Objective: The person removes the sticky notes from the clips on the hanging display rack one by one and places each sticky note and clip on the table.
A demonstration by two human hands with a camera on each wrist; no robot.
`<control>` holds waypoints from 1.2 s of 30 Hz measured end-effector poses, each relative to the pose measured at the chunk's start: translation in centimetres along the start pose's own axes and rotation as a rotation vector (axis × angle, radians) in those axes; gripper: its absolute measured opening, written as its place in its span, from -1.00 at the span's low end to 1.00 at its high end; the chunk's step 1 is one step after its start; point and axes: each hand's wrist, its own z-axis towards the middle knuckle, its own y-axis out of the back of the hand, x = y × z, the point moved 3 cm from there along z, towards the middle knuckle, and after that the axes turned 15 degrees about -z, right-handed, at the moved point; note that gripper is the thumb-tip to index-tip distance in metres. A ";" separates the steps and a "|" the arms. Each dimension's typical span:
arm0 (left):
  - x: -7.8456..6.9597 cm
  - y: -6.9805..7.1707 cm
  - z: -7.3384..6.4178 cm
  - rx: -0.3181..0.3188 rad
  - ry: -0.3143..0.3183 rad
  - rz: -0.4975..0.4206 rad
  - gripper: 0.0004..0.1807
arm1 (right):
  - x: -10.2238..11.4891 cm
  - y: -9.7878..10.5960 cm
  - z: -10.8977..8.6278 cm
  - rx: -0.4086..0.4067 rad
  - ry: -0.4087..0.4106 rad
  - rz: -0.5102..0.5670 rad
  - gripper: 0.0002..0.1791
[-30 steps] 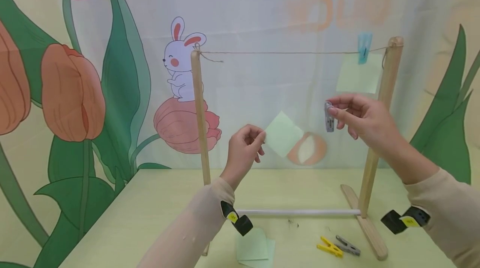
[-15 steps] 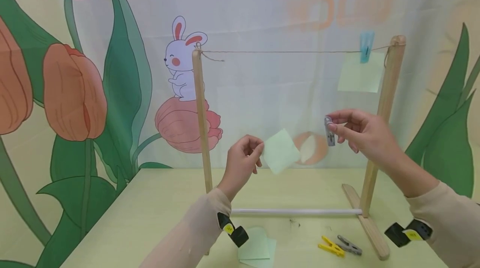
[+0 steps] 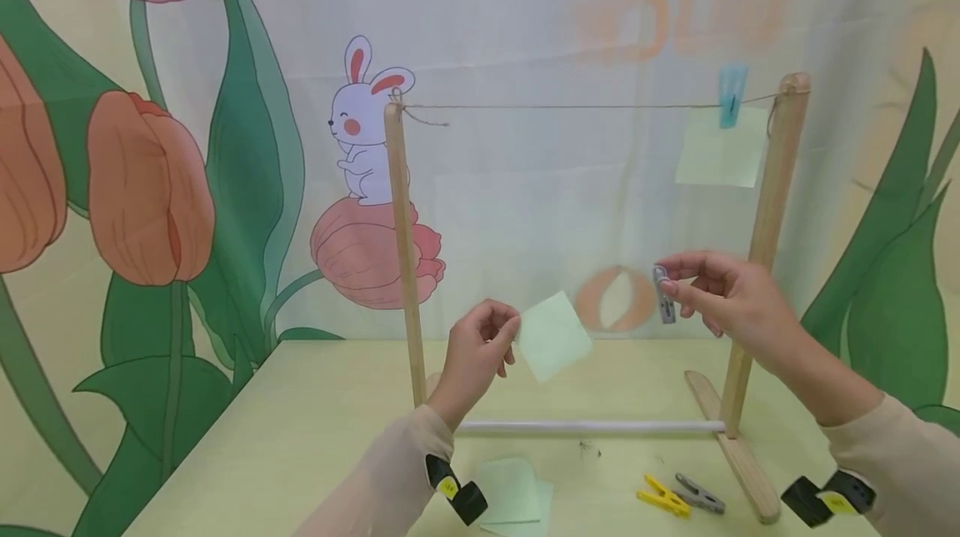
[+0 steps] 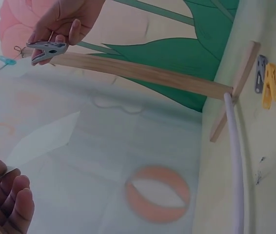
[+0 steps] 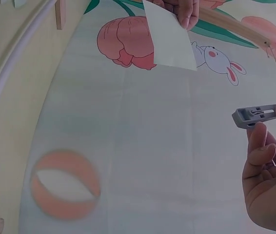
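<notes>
Between thumb and fingers, my left hand point(image 3: 480, 349) pinches a pale green square of paper point(image 3: 555, 338) by one corner, holding it up in front of the stand. At the right, my right hand point(image 3: 731, 299) pinches a grey clothespin point(image 3: 664, 295) by its handle end, its other end pointing down. In the right wrist view the grey clothespin point(image 5: 255, 115) lies between thumb and fingertips. Above both hands runs a thin string point(image 3: 555, 107). A light blue clothespin point(image 3: 731, 95) clips another green paper point(image 3: 722, 149) to the string near the right post.
The string spans a left wooden post point(image 3: 405, 262) and a right wooden post point(image 3: 772, 212). A white rod point(image 3: 592, 427) joins them low down. On the table lie green papers point(image 3: 510, 491), a yellow clothespin point(image 3: 663, 495) and a second grey clothespin point(image 3: 699, 493).
Both hands have moved down, the left with the paper and the right with the grey clothespin. The paper has swung to a slightly different tilt.
</notes>
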 end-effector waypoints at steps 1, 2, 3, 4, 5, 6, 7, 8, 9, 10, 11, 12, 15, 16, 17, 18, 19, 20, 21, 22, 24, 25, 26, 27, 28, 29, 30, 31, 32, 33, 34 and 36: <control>0.5 0.1 0.0 -0.001 0.007 0.004 -0.89 | -0.2 -0.1 -0.2 0.003 -0.004 0.004 -0.72; 1.0 0.3 0.0 -0.002 0.013 0.006 -0.89 | -0.3 -0.2 -0.3 0.006 -0.006 0.008 -0.73; 1.6 0.4 0.1 -0.003 0.018 0.006 -0.89 | -0.5 -0.3 -0.4 0.008 -0.013 0.009 -0.74; 2.1 0.5 0.1 -0.004 0.020 0.009 -0.89 | -0.6 -0.4 -0.6 0.011 -0.017 0.009 -0.74; 2.7 0.7 0.1 -0.005 0.026 0.009 -0.90 | -0.7 -0.5 -0.7 0.014 -0.023 0.013 -0.74; 3.3 0.8 0.1 -0.005 0.030 0.008 -0.89 | -0.9 -0.7 -0.8 0.019 -0.027 0.017 -0.74; 3.7 1.0 0.0 -0.003 0.032 0.008 -0.89 | -1.0 -0.9 -0.8 0.023 -0.030 0.017 -0.73; 4.0 1.0 -0.1 0.000 0.034 0.003 -0.89 | -1.1 -1.0 -0.9 0.028 -0.035 0.016 -0.73; 4.3 1.1 -0.2 0.002 0.038 0.000 -0.89 | -1.3 -1.2 -1.0 0.034 -0.041 0.020 -0.72; 4.6 1.2 -0.3 0.005 0.043 0.000 -0.89 | -1.4 -1.4 -1.0 0.041 -0.046 0.022 -0.71; 4.8 1.3 -0.5 0.007 0.048 -0.002 -0.88 | -1.6 -1.6 -1.1 0.047 -0.052 0.024 -0.70; 5.0 1.4 -0.6 0.010 0.053 -0.002 -0.88 | -1.8 -1.8 -1.2 0.051 -0.055 0.025 -0.70; 5.6 1.6 -1.2 0.014 0.067 0.003 -0.88 | -2.2 -2.2 -1.6 0.062 -0.075 0.004 -0.69; 5.8 1.7 -1.5 0.015 0.071 0.006 -0.88 | -2.3 -2.4 -1.8 0.064 -0.079 -0.004 -0.69; 6.0 1.7 -1.7 0.016 0.075 0.010 -0.88 | -2.4 -2.6 -1.9 0.066 -0.083 -0.009 -0.69; 6.1 1.8 -1.8 0.016 0.080 0.012 -0.88 | -2.5 -2.7 -2.1 0.069 -0.086 -0.018 -0.69; 6.3 1.9 -2.0 0.017 0.083 0.011 -0.88 | -2.6 -2.9 -2.3 0.075 -0.089 -0.025 -0.69; 6.5 1.9 -2.2 0.016 0.089 0.011 -0.88 | -2.7 -3.0 -2.5 0.080 -0.092 -0.027 -0.68; 6.7 2.0 -2.3 0.018 0.090 0.014 -0.89 | -2.9 -3.2 -2.7 0.085 -0.093 -0.024 -0.68; 6.9 2.0 -2.4 0.020 0.089 0.011 -0.89 | -3.0 -3.3 -2.8 0.091 -0.099 -0.019 -0.68; 7.3 2.2 -2.6 0.025 0.087 0.004 -0.89 | -3.3 -3.6 -3.1 0.097 -0.108 -0.015 -0.69; 7.4 2.2 -2.7 0.028 0.085 0.004 -0.89 | -3.5 -3.7 -3.2 0.099 -0.116 -0.009 -0.69; 7.6 2.3 -2.8 0.032 0.084 0.004 -0.89 | -3.7 -3.8 -3.4 0.103 -0.122 -0.006 -0.69; 7.8 2.4 -2.9 0.036 0.085 0.004 -0.88 | -3.8 -4.0 -3.5 0.103 -0.125 -0.002 -0.69; 8.0 2.4 -3.1 0.039 0.091 0.007 -0.88 | -3.9 -4.1 -3.6 0.104 -0.130 0.002 -0.69; 8.1 2.5 -3.2 0.042 0.099 0.012 -0.88 | -4.0 -4.2 -3.8 0.105 -0.133 0.005 -0.69; 8.3 2.5 -3.3 0.045 0.107 0.016 -0.88 | -4.1 -4.4 -3.9 0.108 -0.135 0.008 -0.68; 8.4 2.6 -3.4 0.048 0.115 0.017 -0.87 | -4.3 -4.5 -4.0 0.112 -0.136 0.012 -0.68; 8.6 2.6 -3.5 0.050 0.125 0.019 -0.87 | -4.3 -4.6 -4.1 0.115 -0.136 0.015 -0.67; 8.8 2.7 -3.6 0.052 0.134 0.020 -0.87 | -4.4 -4.7 -4.2 0.116 -0.137 0.019 -0.67; 9.0 2.7 -3.6 0.054 0.140 0.021 -0.87 | -4.5 -4.8 -4.3 0.120 -0.142 0.024 -0.67; 9.3 2.8 -3.8 0.056 0.153 0.016 -0.87 | -4.8 -5.0 -4.5 0.128 -0.140 0.029 -0.67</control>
